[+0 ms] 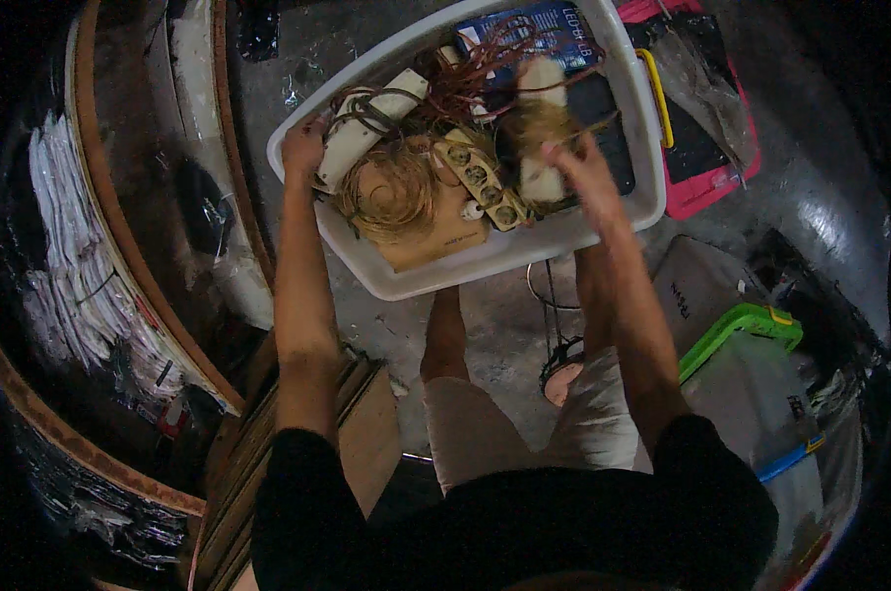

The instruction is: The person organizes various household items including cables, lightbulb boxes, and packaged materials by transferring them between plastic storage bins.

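Note:
A grey-white plastic tub point(396, 286) holds cords and electrical parts. My left hand point(304, 150) reaches over its left rim, fingers curled beside a long white bar point(371, 128) with dark cord looped round it; its grip is partly hidden. My right hand point(588, 177), blurred, closes on a white bar wrapped in tan cord point(542, 123) at the tub's right. Between my hands lie a coil of tan cord point(391, 192) and a cream socket strip point(480, 177) with several round sockets. Under the coil is a flat brown cardboard piece point(445, 236).
Reddish-brown wires point(480, 64) and a blue printed box point(559, 34) fill the tub's far end. A pink-edged crate point(701, 192) stands right of it. Clear bins with a green handle point(726, 335) are nearer right. Shelves with white plastic bundles point(66, 236) line the left; cardboard sheets point(362, 433) lean nearby.

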Available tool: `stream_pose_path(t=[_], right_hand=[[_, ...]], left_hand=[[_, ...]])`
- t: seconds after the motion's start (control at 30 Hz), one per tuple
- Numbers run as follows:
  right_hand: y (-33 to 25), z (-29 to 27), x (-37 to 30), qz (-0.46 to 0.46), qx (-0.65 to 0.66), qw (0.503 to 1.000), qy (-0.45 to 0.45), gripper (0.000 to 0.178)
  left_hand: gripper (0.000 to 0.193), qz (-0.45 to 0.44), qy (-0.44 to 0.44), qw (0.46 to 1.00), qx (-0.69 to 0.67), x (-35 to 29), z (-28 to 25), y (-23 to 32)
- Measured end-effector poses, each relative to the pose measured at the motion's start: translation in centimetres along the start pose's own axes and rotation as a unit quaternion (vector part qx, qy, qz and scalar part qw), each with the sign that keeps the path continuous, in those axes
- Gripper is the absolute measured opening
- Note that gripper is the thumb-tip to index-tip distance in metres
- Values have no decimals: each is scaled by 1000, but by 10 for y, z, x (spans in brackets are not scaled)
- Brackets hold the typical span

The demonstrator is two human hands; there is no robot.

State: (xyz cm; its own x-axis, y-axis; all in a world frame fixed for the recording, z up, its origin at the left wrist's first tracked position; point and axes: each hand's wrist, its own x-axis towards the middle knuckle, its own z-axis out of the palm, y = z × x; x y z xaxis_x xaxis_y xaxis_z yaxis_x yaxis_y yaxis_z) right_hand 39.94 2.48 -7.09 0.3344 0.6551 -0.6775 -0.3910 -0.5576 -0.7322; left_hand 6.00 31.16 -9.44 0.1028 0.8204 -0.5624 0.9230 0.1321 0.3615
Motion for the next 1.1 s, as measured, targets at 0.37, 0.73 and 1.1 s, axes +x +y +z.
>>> stream_pose_path(t=[0.37,0.73,1.1], right_hand=[[-3,177,46,0,-52,999,12,80],[35,-19,-43,-58,-260,951,157,30],[101,-83,2,8,-433,841,325,74]], left_hand=[[34,143,174,973,-56,-126,18,121],[29,253,12,967,40,-207,146,127],[44,339,-198,889,238,-227,229,183]])
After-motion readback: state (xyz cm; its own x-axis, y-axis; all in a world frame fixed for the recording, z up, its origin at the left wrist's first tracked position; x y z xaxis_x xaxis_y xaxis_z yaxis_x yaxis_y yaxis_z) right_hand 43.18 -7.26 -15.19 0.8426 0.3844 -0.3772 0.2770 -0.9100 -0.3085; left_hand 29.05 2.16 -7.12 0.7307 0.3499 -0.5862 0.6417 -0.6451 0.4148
